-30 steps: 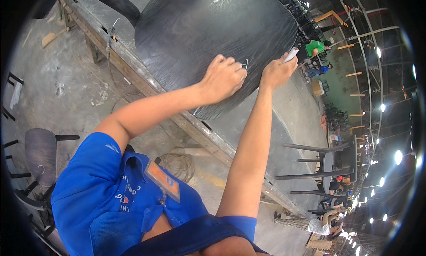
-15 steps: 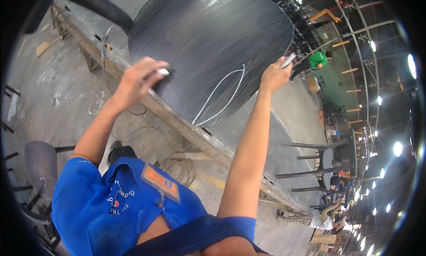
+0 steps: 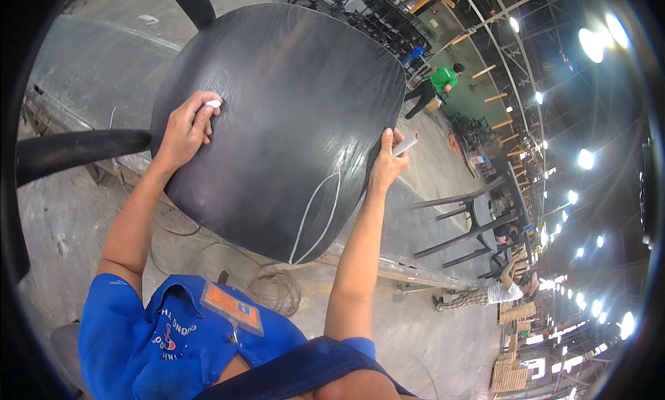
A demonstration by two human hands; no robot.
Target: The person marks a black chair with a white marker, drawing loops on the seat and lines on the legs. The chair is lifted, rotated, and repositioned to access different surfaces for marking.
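We find the black chair seat [image 3: 280,105] lying on the grey worktop [image 3: 104,64], in front of the person, with its near edge reaching out over the floor. Since the earlier views it appears to have come nearer to the person (some of that shift may be the camera's own movement), and two black legs [image 3: 190,4] now show at its left and far left.

The left hand [image 3: 181,131] has changed place most. A second ago it was at the near right of the seat, beside the line; half a second later it was off at the left edge. We now record it over the left part of the seat, fingers pinched on a short piece of white chalk [image 3: 213,103]. Whether the chalk touches the surface, we cannot tell.

The right hand [image 3: 388,166] stays against the right edge, its fingers clamped around a white roll [image 3: 406,144].

A narrow white chalk outline [image 3: 337,194] stands at the near right of the seat, pointed at its far end and running down to the near edge. With the left hand well apart from it, we judge that this outline is drawn and that attention has passed to the left part.
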